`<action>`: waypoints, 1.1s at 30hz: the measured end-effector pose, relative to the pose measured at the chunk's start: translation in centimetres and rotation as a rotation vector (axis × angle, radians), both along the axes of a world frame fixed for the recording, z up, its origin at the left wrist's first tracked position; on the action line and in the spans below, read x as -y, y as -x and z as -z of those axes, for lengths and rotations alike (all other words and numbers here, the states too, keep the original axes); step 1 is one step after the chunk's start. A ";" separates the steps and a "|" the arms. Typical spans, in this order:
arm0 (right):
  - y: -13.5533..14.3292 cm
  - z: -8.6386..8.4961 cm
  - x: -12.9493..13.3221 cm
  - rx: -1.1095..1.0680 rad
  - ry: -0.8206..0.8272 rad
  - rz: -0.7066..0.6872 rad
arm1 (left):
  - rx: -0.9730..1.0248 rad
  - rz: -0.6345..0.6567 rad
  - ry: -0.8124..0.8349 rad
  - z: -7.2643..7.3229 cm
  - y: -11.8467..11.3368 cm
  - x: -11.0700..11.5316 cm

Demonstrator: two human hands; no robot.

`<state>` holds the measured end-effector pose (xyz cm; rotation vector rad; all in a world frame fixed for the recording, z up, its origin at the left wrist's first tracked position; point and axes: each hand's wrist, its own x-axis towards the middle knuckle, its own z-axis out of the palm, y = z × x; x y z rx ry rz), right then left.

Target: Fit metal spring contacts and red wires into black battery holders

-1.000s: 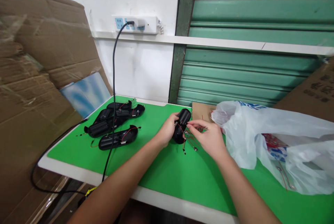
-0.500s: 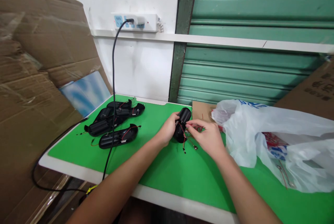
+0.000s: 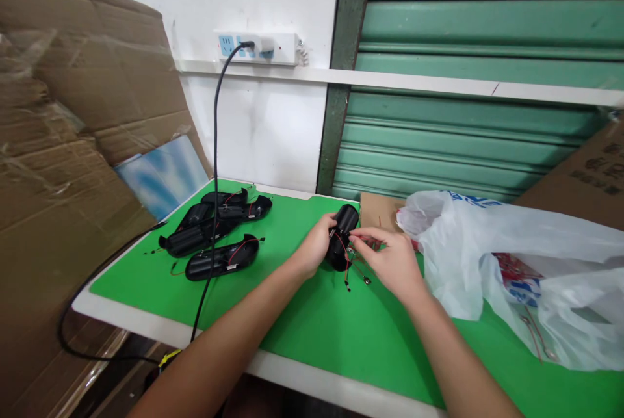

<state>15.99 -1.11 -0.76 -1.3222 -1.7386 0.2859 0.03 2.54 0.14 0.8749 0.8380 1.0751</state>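
- Our left hand [image 3: 314, 246] is closed on the left edge of a black plastic housing [image 3: 347, 218], with the thumb near its far part.
- Our right hand [image 3: 392, 259] brings thumb and forefinger together in a pinch at the housing's right edge, near its middle; we cannot tell whether a wire end sits between the fingertips.
- The housing lies between our two hands, its long axis running away from us with the far end leaning slightly right, so our right fingertips meet it from the side, across that axis.
- Its ribbed part faces up at the far end; the smooth, rounded part is nearer us.
- A thin red wire [image 3: 347, 255] curves over the near part and hangs past the near end.
- Just to the right, nearer our right hand than our left, a small metal terminal [image 3: 366, 281] lies on the green mat [image 3: 302, 314].
- Well apart on our left, a similar housing [image 3: 199, 264] lies nearly crosswise, beside a cluster of others [image 3: 185, 240]; a black cable [image 3: 215, 145] passes in front of them.
- Beyond our right hand are a cardboard piece [image 3: 377, 207] and a white plastic bag [image 3: 455, 275].
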 end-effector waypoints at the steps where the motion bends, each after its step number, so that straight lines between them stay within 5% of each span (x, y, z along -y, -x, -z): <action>1: 0.0 -0.1 0.0 0.001 -0.005 0.000 | -0.006 0.001 0.006 -0.1 0.0 0.1; 33: -0.3 -0.2 0.0 0.096 -0.025 0.015 | -0.018 0.023 -0.017 0.4 -0.1 -0.1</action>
